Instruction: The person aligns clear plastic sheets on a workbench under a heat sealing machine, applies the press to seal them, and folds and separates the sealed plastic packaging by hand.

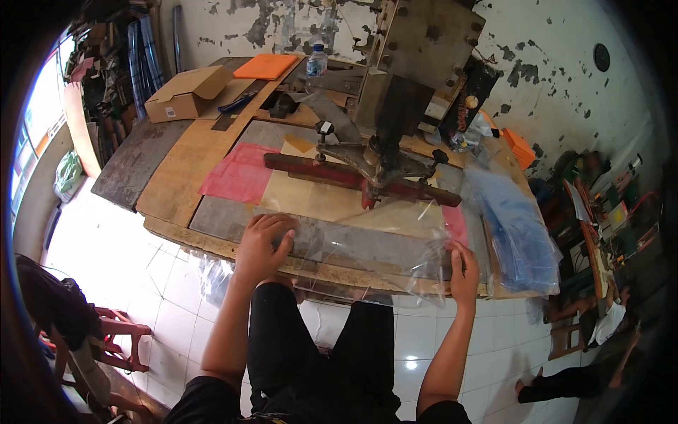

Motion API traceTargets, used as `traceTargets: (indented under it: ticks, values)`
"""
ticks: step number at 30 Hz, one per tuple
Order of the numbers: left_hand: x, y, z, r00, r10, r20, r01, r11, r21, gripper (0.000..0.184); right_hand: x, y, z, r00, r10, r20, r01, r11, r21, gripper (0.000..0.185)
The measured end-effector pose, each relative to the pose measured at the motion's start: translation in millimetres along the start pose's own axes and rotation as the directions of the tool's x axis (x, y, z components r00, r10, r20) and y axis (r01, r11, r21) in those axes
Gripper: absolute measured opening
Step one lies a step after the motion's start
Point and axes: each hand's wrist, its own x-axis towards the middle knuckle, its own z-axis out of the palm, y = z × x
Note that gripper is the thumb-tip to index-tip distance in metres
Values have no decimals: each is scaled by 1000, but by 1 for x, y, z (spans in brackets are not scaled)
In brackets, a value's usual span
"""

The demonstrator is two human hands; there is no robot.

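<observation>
A clear plastic sheet [339,247] lies over the front of the grey metal plate [219,215] and hangs past the table's front edge. My left hand [265,244] rests palm down on the sheet's left part, thumb apart from the fingers. At the right, my right hand [463,272] pinches the sheet's crumpled edge between thumb and fingers. Beyond both hands, the press's red bar [339,173] spans a cream-coloured surface [318,201] with pink sheet pieces [236,173] at its two ends. Whether the bar touches the surface is unclear.
A stack of clear bluish plastic pieces [515,237] lies right of my right hand. The tall press [424,56] stands behind the bar. A cardboard box [185,93], orange sheets [266,66] and a water bottle [317,62] sit at the back. Other people are at both sides.
</observation>
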Motion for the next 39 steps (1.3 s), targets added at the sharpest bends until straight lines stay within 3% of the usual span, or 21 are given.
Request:
traceTargets:
  ticks: [4,7,8,10,14,19,22,23,24,25,27,28,29,31,32,33,35,36,37,38,39]
  values:
    - [-2,-3,0,1000,16,17,-16,1000,-25,22,6,-10,1,982,157,103,-180,942,283,51]
    - [-4,-4,1,999,45,10,-45,999,0,22,15,-10,11,992,98,81,-114,968,223,56]
    - [-6,-3,1,1000,25,13,-25,1000,1,23,16,-5,16,993,94,77,-109,968,226,56]
    - [-5,-1,-1,1000,5,7,-5,1000,4,24,23,-3,25,976,177,130,-217,872,439,49]
    - [-7,-3,1,998,56,19,-57,998,15,26,14,-19,23,973,194,129,-231,877,421,47]
    - [-32,28,-14,990,140,-6,-140,990,28,32,-39,-59,-6,991,100,-93,-45,883,467,46]
    - [-66,39,-18,992,72,99,-73,997,6,36,-63,-63,-21,986,27,-166,60,864,500,44]
    - [-76,39,-19,974,-21,226,67,978,-199,41,-68,-64,-26,984,43,-173,48,870,491,44]
    - [-80,42,-18,926,-90,366,233,900,-369,45,-71,-66,-30,985,-71,-156,142,845,516,43]
    - [-81,50,-15,922,-90,376,240,896,-373,45,-72,-69,-32,973,-188,-137,232,805,546,41]
    - [-81,68,-8,881,7,472,354,653,-670,55,-72,-80,-32,959,-249,-134,281,783,555,39]
    - [-84,67,-5,823,79,562,416,591,-691,70,-73,-83,-31,955,-268,-130,293,763,576,40]
    - [-86,66,4,824,65,563,423,591,-687,70,-74,-86,-28,949,-289,-126,305,743,596,41]
    - [-90,68,30,727,304,616,578,212,-788,97,-76,-89,-24,951,-295,-94,283,706,649,42]
    - [-96,74,46,726,313,613,672,-130,-729,99,-76,-90,-23,949,-306,-77,272,670,691,43]
    - [-104,81,61,728,322,605,679,-454,-577,102,-74,-92,-24,949,-307,-72,269,668,694,43]
    - [-111,86,83,792,317,522,511,-813,-281,99,-71,-94,-23,939,-345,-16,257,667,700,45]
    - [-110,95,79,738,263,621,477,-854,-205,85,-73,-93,-21,939,-343,-15,254,665,702,45]
    - [-112,93,90,737,259,624,475,-855,-206,85,-77,-91,-18,942,-334,-8,227,623,748,44]
    - [-117,86,107,756,378,535,519,-843,-138,67,-81,-89,-16,946,-323,0,198,579,791,46]
    - [-110,91,95,736,378,562,575,-786,-225,55,-86,-82,-15,949,-316,5,189,579,793,46]
